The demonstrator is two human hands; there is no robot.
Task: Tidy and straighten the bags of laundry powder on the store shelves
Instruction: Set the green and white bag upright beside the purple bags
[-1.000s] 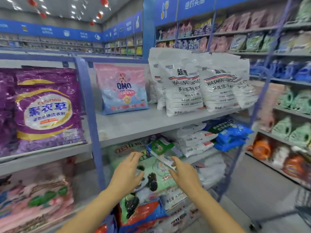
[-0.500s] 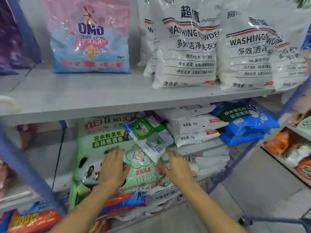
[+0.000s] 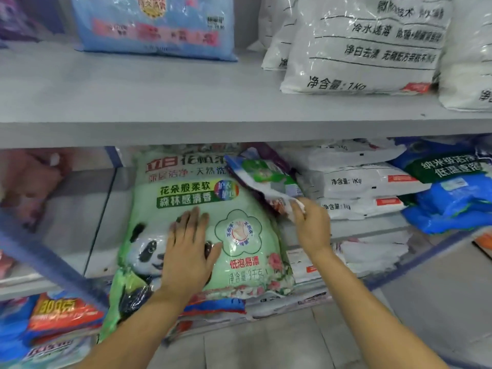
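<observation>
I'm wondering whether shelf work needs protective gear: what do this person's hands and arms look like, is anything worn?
Nothing is worn. The left hand and right hand are bare, without gloves; I see no ring, watch or bracelet. Both forearms are uncovered down to the frame's edge; no sleeve shows.

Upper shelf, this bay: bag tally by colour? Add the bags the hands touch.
Light-blue bag: 1
White bags: 3, one cut by the frame edge
Green panda bag, under the left hand: 1
Small green-purple bag, pinched by the right hand: 1
Total: 6
</observation>
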